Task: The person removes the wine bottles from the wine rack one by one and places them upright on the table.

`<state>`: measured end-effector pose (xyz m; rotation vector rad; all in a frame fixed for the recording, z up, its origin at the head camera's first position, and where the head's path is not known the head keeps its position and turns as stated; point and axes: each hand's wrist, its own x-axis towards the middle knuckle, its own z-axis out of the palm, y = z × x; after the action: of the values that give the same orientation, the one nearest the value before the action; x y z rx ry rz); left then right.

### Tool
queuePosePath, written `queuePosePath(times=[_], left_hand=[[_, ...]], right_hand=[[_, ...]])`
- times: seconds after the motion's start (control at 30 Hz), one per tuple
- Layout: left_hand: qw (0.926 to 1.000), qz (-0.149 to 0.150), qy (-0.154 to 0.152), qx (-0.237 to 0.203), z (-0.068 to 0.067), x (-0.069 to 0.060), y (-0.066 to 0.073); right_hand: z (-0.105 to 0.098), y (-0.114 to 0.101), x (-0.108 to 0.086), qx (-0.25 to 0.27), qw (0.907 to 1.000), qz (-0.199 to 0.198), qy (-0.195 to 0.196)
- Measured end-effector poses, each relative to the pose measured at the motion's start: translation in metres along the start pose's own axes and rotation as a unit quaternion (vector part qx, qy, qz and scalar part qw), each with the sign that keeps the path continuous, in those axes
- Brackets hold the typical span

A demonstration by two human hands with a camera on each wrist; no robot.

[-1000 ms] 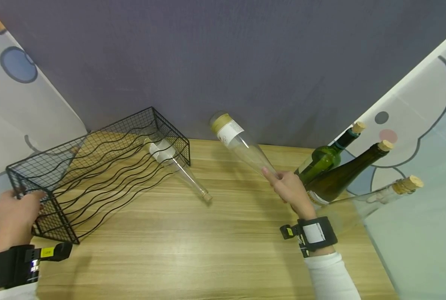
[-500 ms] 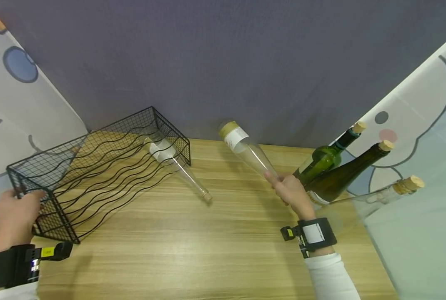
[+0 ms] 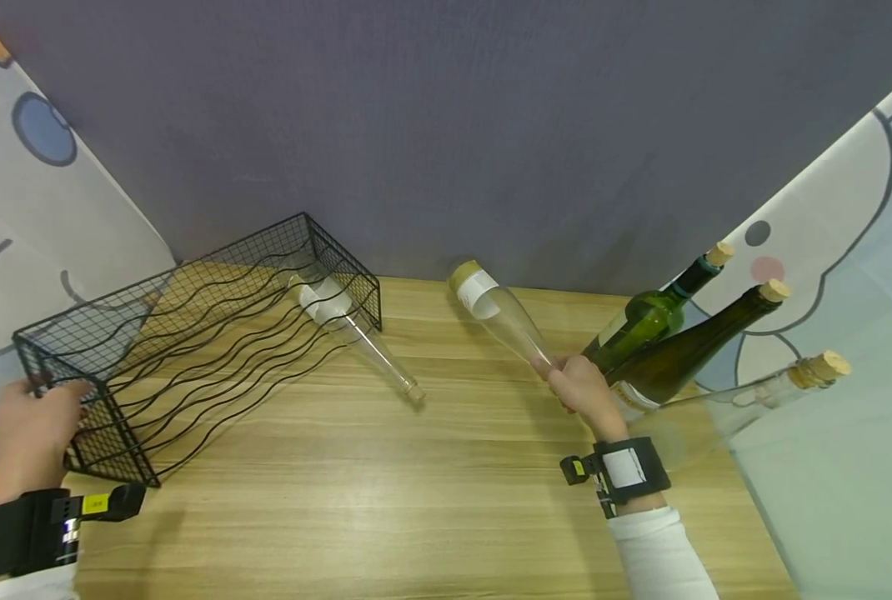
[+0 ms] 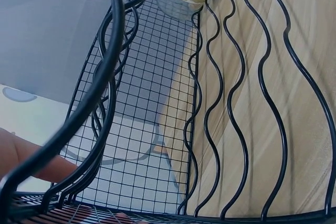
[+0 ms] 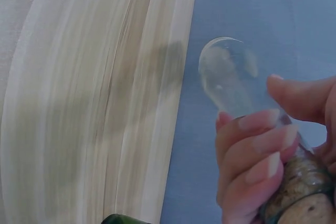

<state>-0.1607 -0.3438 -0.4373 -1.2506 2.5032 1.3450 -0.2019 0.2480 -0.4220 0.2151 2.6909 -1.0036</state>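
My right hand (image 3: 584, 392) grips a clear glass bottle (image 3: 502, 317) by its neck, with the label and gold band at the far end. In the right wrist view, curled fingers wrap that neck just above its cork (image 5: 310, 211). The bottle is tilted with its base toward the back wall; whether it touches the table I cannot tell. My left hand (image 3: 37, 429) holds the left end of a black wire rack (image 3: 108, 425) with wavy rails. Another corked clear bottle (image 3: 374, 354) lies across the rack's right part, neck toward me.
At the right stand a green bottle (image 3: 644, 325), a dark brown-green bottle (image 3: 689, 354) and a clear bottle (image 3: 724, 408), all corked. A dark grey wall (image 3: 446, 133) rises behind the wooden table (image 3: 356, 500). Patterned panels flank both sides.
The held bottle's base has moved down and slightly right in the head view. My left hand, the rack and the bottle in it have stayed put.
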Motion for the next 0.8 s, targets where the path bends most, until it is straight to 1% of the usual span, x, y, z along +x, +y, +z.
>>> queuePosePath(times=[0.13,0.37,0.63,0.8], left_hand=[[1.0,-0.003,0.002,-0.001,0.0,-0.0002,0.0003],[1.0,-0.001,-0.004,-0.005,-0.0006,-0.0019,-0.0002],[0.9999,-0.004,-0.004,-0.009,-0.0006,-0.0021,0.0006],[0.9999,-0.002,-0.006,-0.015,-0.0007,-0.0015,0.0]], right_hand=[[0.0015,-0.0006,-0.0002,-0.006,0.9999,0.012,-0.008],[0.0057,-0.0008,0.0003,-0.02,0.9993,0.031,0.001],[0.0083,0.0013,0.0013,-0.022,0.9992,0.033,-0.007],[0.0089,0.0038,0.0023,-0.01,0.9995,0.028,-0.01]])
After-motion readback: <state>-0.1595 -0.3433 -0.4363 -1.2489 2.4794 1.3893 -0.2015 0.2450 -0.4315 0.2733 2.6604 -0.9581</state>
